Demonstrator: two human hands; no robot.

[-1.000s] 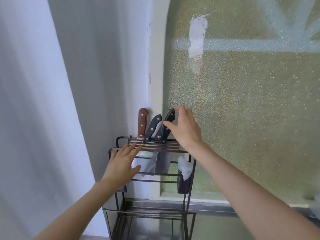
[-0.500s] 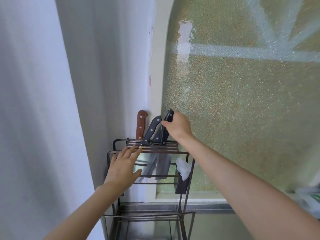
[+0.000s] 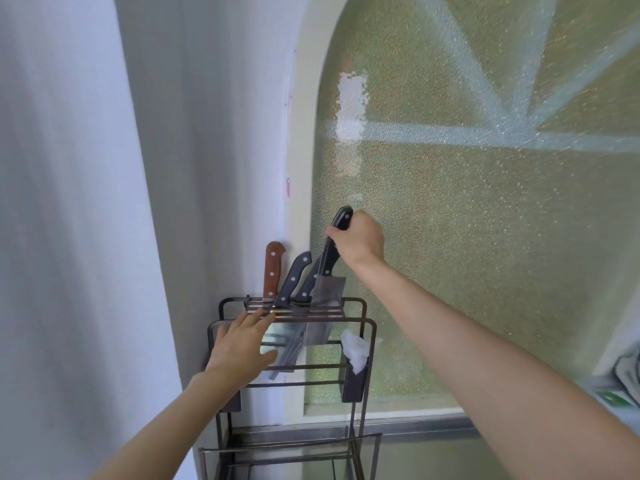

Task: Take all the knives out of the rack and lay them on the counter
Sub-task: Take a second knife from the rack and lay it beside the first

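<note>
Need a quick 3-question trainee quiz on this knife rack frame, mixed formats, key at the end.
1. True or false: the right hand grips the black handle of a cleaver whose blade is partly raised out of the rack.
2. Multiple choice: the left hand is
A. holding the wooden-handled knife
B. flat and open against the rack's front
C. out of view
3. Fill in: besides the cleaver, the handles standing in the rack's top slots number ___.

Key: 1 true; 2 B; 3 three (one wooden, two black).
</note>
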